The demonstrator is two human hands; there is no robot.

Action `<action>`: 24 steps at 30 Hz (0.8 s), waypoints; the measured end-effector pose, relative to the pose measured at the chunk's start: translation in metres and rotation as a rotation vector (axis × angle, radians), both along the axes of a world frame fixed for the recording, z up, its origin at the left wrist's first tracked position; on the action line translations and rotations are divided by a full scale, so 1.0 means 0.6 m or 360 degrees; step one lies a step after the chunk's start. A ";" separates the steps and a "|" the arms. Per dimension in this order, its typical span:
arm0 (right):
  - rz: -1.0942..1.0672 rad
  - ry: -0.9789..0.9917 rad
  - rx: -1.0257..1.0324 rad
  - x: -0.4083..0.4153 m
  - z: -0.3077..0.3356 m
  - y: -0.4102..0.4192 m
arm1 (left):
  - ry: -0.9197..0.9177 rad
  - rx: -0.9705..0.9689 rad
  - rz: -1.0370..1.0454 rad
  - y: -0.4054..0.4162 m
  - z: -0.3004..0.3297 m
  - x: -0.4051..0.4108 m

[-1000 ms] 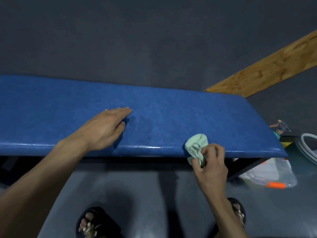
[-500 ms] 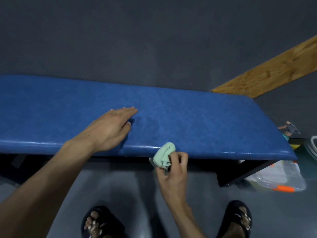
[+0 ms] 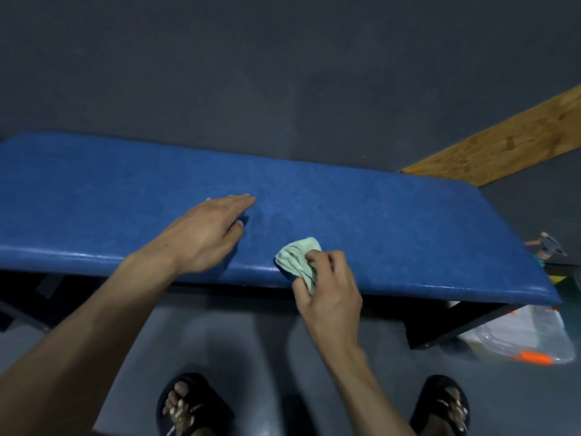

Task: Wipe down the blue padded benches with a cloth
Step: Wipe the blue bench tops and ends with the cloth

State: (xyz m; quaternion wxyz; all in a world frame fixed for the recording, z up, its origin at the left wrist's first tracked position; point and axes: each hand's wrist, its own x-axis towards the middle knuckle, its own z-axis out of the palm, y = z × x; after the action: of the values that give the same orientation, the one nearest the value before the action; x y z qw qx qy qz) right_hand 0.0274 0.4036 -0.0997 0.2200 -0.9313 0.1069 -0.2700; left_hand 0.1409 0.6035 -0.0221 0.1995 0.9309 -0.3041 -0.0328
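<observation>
The cloth (image 3: 298, 258) is light, soft and bunched, best held as a wad in curled fingers. It lies on the front edge of the blue bench (image 3: 393, 221), gripped by the right hand (image 3: 327, 287). The left hand (image 3: 204, 234) rests flat on the padding, fingers straight. Half a second ago the cloth hung lower against the front edge and nearer the left hand; it has since come up onto the padding.

We note left hand (image 3: 204, 234) flat, fingers straight, resting on blue padded bench (image 3: 393, 221). Right hand (image 3: 327, 287) grips bunched pale green cloth (image 3: 298, 256) against bench's near edge. Black sandals (image 3: 188, 407) on grey floor; clear plastic bag (image 3: 518, 338) under bench's right end.
</observation>
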 end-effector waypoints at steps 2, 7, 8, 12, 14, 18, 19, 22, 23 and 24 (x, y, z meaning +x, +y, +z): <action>0.0095 0.0001 -0.0145 0.005 0.003 -0.020 | 0.0004 -0.0017 0.0006 0.004 0.002 -0.001; -0.0018 -0.0069 0.0108 -0.006 0.013 -0.156 | 0.0017 -0.0029 0.0028 0.019 -0.003 0.003; -0.0097 -0.0041 0.0196 -0.006 0.011 -0.166 | 0.0021 -0.0024 0.0031 0.021 -0.004 0.004; 0.0005 -0.0035 -0.0046 -0.002 -0.038 -0.112 | 0.0027 -0.0033 0.0029 0.021 0.000 0.005; 0.0023 -0.0066 -0.0110 0.008 -0.059 -0.057 | 0.0027 -0.0029 0.0028 0.020 0.001 0.005; 0.0238 -0.0066 -0.0129 0.040 -0.051 0.079 | -0.0015 -0.0025 0.0004 0.017 0.000 0.007; 0.0310 -0.0043 -0.0189 0.048 -0.048 0.099 | -0.0014 -0.0031 0.0007 0.015 0.000 0.006; 0.0506 0.0026 -0.0311 0.055 -0.039 0.084 | 0.0023 -0.0049 -0.0003 0.014 -0.005 0.006; 0.0570 0.0044 -0.0342 0.050 -0.038 0.057 | 0.0029 -0.0041 -0.0016 0.017 -0.011 0.007; 0.0606 0.0055 -0.0368 0.043 -0.039 0.024 | 0.0037 -0.0027 -0.0022 0.021 -0.018 0.010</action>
State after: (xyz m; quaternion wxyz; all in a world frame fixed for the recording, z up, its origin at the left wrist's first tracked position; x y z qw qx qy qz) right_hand 0.0535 0.4181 -0.1229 0.1570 -0.9582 -0.0986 -0.2180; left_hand 0.1470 0.6164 -0.0331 0.2106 0.9266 -0.3085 -0.0426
